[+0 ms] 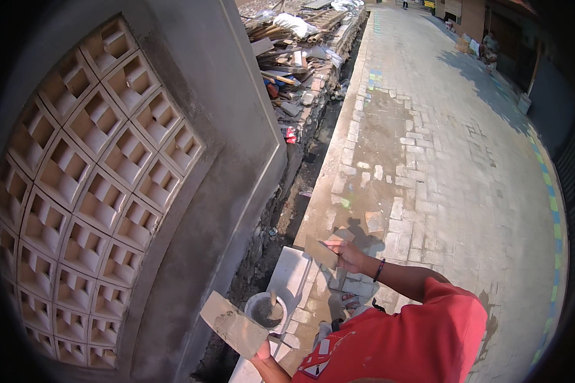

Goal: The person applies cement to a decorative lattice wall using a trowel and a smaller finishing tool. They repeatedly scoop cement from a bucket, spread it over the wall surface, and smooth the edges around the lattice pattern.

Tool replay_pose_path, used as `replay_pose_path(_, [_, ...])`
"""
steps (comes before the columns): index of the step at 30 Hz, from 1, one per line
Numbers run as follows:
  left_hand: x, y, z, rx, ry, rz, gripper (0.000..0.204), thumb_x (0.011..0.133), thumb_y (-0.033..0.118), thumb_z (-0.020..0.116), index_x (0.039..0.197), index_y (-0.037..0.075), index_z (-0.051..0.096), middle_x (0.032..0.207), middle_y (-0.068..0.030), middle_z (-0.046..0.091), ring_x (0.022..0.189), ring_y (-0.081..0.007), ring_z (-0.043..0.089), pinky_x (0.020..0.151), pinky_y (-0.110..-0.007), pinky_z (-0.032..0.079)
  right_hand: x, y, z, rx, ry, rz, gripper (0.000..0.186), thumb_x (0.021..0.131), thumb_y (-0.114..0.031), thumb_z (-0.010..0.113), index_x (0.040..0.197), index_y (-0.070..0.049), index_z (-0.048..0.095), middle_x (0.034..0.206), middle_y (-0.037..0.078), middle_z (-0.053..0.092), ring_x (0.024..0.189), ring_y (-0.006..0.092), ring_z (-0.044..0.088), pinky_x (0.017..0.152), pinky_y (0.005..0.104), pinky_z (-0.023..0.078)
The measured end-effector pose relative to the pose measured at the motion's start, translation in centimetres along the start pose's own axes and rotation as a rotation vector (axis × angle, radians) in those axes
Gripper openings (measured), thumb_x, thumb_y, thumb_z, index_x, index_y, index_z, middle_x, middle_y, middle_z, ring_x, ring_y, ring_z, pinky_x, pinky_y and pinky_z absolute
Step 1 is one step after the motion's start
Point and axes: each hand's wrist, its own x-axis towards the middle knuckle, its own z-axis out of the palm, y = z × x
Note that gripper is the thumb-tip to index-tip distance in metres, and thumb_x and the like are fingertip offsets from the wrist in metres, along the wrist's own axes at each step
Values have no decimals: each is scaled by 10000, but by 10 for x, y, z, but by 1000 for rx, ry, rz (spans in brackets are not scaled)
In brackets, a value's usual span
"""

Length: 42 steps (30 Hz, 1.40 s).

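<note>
My left hand (264, 350) grips the near edge of a flat rectangular mortar board (244, 333), which carries a smear of wet grey mortar. Held out over the pavement, my right hand (349, 256) is closed on a small flat rectangular board (321, 253); its grip side is hidden by the fingers. Between the two hands stands a round pale bucket (283, 322) with grey mortar inside. A trowel (275, 309) rests in that mortar, its handle sticking up. The bucket sits beside a pale concrete slab (289, 273).
On the left rises a grey plastered wall (201, 76) with a panel of pale ventilation blocks (105, 195). A narrow ditch (306, 172) runs along its foot. Rubble and timber (291, 60) lie beyond. Paving blocks (453, 159) cover the right; a person (490, 46) sits far off.
</note>
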Motion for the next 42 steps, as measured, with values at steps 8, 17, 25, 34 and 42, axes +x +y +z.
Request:
replay_pose_path(8, [20,10,-22,-32,166,-1,338,919,245,498,1158,18,570,1179,-130,609,1093,-288,574,969,-415,440,-26,25,0,106,-15,-47,373,958,-63,416,1319,26,444,1181,122,590,995,184,618,843,313,531])
replay_pose_path(17, [38,2,-10,14,181,-3,342,923,228,504,1205,42,560,1209,-136,595,1120,-289,558,989,-421,428,-6,31,5,97,-129,3,401,934,-35,386,1322,61,422,1175,143,594,1001,203,619,873,310,515])
replay_pose_path(25, [118,-37,-6,148,113,17,435,855,240,588,1229,23,543,1227,-139,585,1134,-299,548,1017,-440,394,94,-5,-25,155,-166,6,403,937,-45,422,1326,59,405,1245,147,552,1123,256,561,940,399,469])
replay_pose_path(34, [202,-90,17,186,32,65,444,843,232,607,1234,33,539,1221,-126,590,1128,-288,554,1010,-450,403,201,-93,-81,192,-167,-29,364,947,-73,402,1290,41,447,1223,137,571,1102,243,573,954,381,455])
replay_pose_path(42, [206,-107,40,113,143,142,395,871,213,488,1201,6,552,1184,-166,597,1093,-322,564,979,-470,419,221,-140,-31,131,-201,-26,364,942,-28,426,1300,41,441,1209,144,579,1055,256,602,903,394,497])
